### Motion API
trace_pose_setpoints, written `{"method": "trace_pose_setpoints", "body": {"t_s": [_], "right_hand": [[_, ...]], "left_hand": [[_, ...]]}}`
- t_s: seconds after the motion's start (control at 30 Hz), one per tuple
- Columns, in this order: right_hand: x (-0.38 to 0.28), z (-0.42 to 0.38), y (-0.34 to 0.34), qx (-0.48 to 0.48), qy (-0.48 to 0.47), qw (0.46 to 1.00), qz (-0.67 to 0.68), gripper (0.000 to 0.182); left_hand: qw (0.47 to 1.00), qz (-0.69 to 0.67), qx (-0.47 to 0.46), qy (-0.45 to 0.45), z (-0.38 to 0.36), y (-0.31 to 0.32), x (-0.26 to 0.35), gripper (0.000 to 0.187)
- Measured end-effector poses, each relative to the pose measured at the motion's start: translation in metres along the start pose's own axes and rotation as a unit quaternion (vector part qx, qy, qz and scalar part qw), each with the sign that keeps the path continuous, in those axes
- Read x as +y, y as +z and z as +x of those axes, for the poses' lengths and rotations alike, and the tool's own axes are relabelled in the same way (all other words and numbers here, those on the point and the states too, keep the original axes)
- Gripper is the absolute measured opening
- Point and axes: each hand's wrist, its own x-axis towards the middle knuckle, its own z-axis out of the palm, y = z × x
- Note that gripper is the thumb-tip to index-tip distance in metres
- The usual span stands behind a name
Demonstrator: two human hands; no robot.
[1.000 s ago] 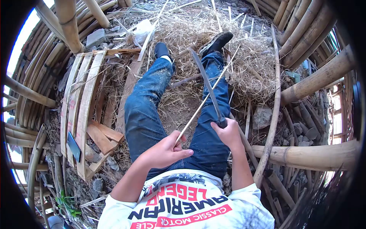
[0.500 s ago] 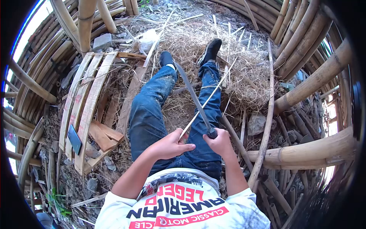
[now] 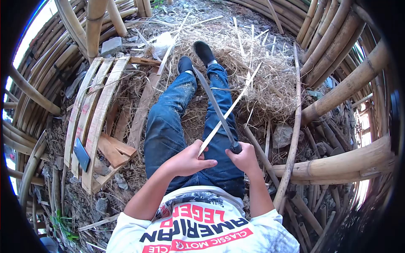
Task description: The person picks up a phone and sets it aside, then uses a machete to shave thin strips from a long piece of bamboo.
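My left hand is closed around the lower end of a thin, pale bamboo strip, which slants up to the right over my right leg. The dark handle of a long-bladed machete sits in my right hand, closed, with the thumb along its top. The blade points forward and left, its tip near my left shoe. Strip and blade cross in front of my hands, above my jeans. Both legs are stretched out on the ground.
Curly bamboo shavings heap up beyond my right leg. To the left lies a slatted wooden pallet piece with a phone on it. Bamboo poles enclose both sides, and a stone rests at right.
My right leg and foot have swung left, closer to the left foot. The bamboo strip has turned to show a broader face. Both hands stay almost where they were.
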Motion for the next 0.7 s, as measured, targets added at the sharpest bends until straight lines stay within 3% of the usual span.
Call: {"method": "trace_pose_setpoints", "body": {"t_s": [0.7], "right_hand": [[0.01, -0.011, -0.001, 0.015, 0.008, 0.997, 0.07, 0.029]], "left_hand": [[0.998, 0.06, 0.029, 0.005, -0.004, 0.015, 0.02, 0.06]]}}
